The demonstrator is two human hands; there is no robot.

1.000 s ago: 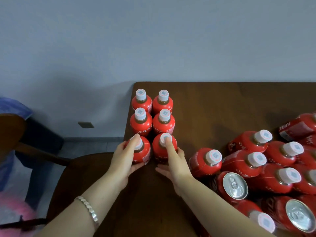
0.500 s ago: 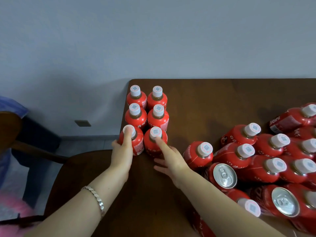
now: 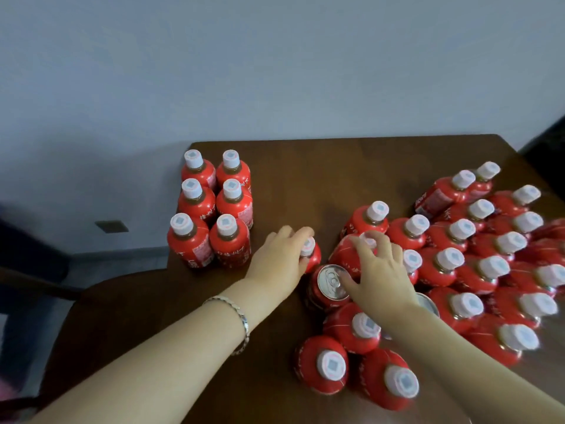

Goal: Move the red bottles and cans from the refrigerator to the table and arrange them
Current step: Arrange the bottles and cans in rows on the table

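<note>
Bottles (image 3: 232,206) stand in six-block at tabletop (image 3: 321,172) corner. Left grip (image 3: 279,260) holds loose bottle (image 3: 314,259); right grip (image 3: 382,276) clasps next bottle (image 3: 342,255) beside can (image 3: 331,283).

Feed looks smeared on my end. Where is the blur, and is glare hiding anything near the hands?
Head view: motion blur smears the bottles at the right edge and softens the left hand and right hand; the six-bottle block at left is sharp. Head view: the can lid carries a bright sheen, yet its tab is readable; lighting soft, shadows faint.
</note>
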